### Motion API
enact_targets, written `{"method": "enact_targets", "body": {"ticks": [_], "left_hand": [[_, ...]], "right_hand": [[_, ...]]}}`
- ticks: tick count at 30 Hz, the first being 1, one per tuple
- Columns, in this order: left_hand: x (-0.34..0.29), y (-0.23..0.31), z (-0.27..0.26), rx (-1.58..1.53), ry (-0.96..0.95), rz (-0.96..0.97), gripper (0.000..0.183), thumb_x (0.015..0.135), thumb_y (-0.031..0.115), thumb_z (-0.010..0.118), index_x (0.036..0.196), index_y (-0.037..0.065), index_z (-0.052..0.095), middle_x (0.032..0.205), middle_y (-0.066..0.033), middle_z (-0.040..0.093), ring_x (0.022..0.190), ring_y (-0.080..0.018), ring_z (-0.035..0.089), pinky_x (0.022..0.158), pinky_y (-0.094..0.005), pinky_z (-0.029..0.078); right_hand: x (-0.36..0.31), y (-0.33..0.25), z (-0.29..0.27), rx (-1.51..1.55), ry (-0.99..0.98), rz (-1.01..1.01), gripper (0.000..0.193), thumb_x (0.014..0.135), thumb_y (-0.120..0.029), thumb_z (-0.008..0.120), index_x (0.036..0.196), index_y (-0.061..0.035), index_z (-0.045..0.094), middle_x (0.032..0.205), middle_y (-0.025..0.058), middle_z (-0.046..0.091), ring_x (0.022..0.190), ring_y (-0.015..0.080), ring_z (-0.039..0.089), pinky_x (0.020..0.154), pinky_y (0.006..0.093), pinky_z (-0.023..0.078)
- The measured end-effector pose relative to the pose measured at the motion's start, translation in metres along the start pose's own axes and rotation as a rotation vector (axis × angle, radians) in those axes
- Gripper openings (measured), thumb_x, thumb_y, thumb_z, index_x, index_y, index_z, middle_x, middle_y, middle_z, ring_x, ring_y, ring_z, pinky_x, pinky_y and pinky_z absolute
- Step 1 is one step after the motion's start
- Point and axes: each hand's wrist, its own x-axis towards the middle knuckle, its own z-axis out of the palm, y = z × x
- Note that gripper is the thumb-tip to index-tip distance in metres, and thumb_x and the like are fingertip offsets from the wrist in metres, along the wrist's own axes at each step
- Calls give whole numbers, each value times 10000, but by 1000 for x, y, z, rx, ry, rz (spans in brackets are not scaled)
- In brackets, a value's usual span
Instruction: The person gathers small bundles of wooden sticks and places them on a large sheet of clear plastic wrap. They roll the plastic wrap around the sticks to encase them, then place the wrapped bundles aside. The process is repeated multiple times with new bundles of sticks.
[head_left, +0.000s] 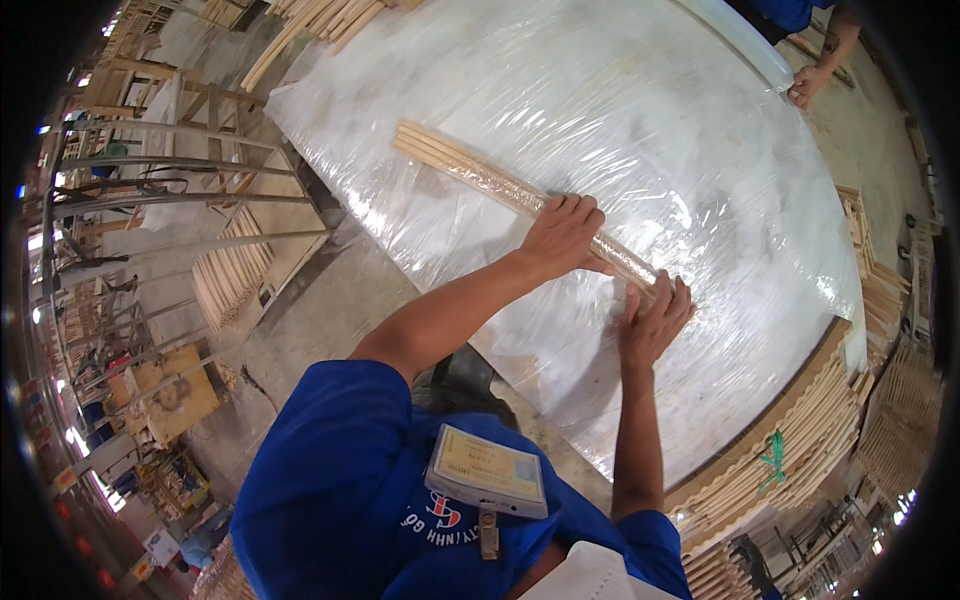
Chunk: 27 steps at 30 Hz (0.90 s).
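A bundle of slim wooden rods (468, 165), partly wrapped in clear plastic film, lies slantwise over the film-covered table (640, 110). The bare rod ends point to the far left. My left hand (566, 236) wraps over the middle of the bundle, fingers curled around it. At the near right end, my right hand (655, 318) grips the film-covered rods between thumb and fingers. The underside of the bundle is hidden by my hands.
Another person's hand (803, 88) touches the table's far right edge. More rods (325, 22) lie at the far left corner. Stacked wooden pieces (790, 460) stand beyond the right edge, with a green tie (772, 460) on them. A metal rack (190, 162) stands left.
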Motion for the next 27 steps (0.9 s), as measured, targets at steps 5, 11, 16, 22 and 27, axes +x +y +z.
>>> {"method": "enact_targets", "body": {"ticks": [5,11,16,22,27], "left_hand": [[40,-13,8,-49,187,52,694,807,703,770,1109,84,675,1171,-78,584,1167,-320,538,1084,-528,394],[94,-5,35,-140,19,127,797,845,728,754,1292,72,672,1318,-126,554,1313,-367,486,1235,-575,289],[148,-23,38,39,-175,49,836,724,789,787,1146,71,702,1139,-84,653,1133,-284,593,1011,-496,445],[85,0,33,9,-169,122,767,683,726,844,1056,70,711,1043,-92,664,1043,-295,633,934,-445,497],[-4,17,16,49,-186,133,766,691,712,838,1062,56,701,1081,-111,659,1062,-307,619,936,-448,494]], "right_hand": [[50,9,19,1,-92,18,806,1039,-553,608,1673,-99,401,1710,249,375,1602,537,247,1263,725,155],[200,59,46,71,127,125,717,1050,-550,605,1608,-114,494,1671,268,390,1556,498,332,1243,626,290],[229,57,50,69,73,133,372,1034,-455,680,957,-96,745,914,117,745,897,352,706,884,497,508],[92,45,19,121,87,18,562,888,-656,759,974,-102,731,898,98,660,855,314,657,790,499,479],[9,19,-11,59,-25,29,566,860,-664,758,919,-103,708,863,89,642,837,310,642,775,458,484]]}}
